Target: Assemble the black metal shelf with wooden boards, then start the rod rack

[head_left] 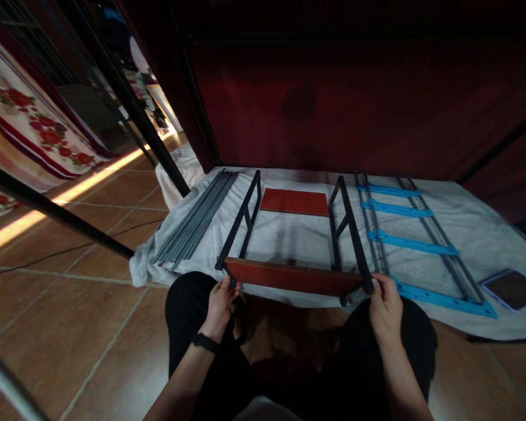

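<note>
In front of my knees is a small frame of two black metal side pieces joined at the near end by a reddish-brown board. My left hand grips its near left corner, fingers closed round the dark end. At the near right corner my right hand is closed on the other side piece's end. A second reddish-brown board lies flat on the cloth between the far ends of the side pieces; whether it is joined to them I cannot tell.
A pale cloth covers the low surface. Several grey tubes lie at left. Blue plastic bars with grey tubes form a rack at right, beside a phone. Black metal poles and a dark red panel stand around.
</note>
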The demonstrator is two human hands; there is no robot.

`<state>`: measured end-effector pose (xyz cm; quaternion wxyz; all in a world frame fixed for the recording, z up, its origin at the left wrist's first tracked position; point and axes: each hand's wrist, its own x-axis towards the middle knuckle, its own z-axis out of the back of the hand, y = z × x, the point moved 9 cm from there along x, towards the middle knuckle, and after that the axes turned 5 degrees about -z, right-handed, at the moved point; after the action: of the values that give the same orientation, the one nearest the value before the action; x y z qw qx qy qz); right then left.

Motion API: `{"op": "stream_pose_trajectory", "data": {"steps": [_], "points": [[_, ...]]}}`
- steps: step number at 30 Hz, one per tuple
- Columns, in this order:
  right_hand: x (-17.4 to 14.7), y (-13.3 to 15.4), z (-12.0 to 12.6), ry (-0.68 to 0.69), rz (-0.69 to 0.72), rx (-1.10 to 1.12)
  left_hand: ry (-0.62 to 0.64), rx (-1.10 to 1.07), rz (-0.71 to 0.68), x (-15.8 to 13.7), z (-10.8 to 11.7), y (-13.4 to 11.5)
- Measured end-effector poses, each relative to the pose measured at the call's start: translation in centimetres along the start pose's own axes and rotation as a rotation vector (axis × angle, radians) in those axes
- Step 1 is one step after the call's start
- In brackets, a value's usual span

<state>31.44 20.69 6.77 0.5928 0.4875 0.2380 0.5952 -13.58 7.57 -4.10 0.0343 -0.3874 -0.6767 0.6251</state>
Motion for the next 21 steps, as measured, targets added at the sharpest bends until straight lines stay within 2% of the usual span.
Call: {"op": "stream_pose_trajectory", "data": {"steps": [4,15,19,21], "points": [[0.2,1.0,-0.2,0.019,0.026,-0.025,-0.062,0.003,0.019,1.2,0.5,0.3],[1.1,2.1,-0.9,0.079,0.046,0.047,-0.055,0.101,0.117,3.2,1.0,0.7],[1.1,2.2,-0.9,0.082,0.047,0.072,-0.026,0.178,0.059,4.2,1.4,0.6],[0.9,2.3,-0.8,0.070,0.058,0.087,0.044,0.263,-0.021,4.9,1.3,0.2]]}}
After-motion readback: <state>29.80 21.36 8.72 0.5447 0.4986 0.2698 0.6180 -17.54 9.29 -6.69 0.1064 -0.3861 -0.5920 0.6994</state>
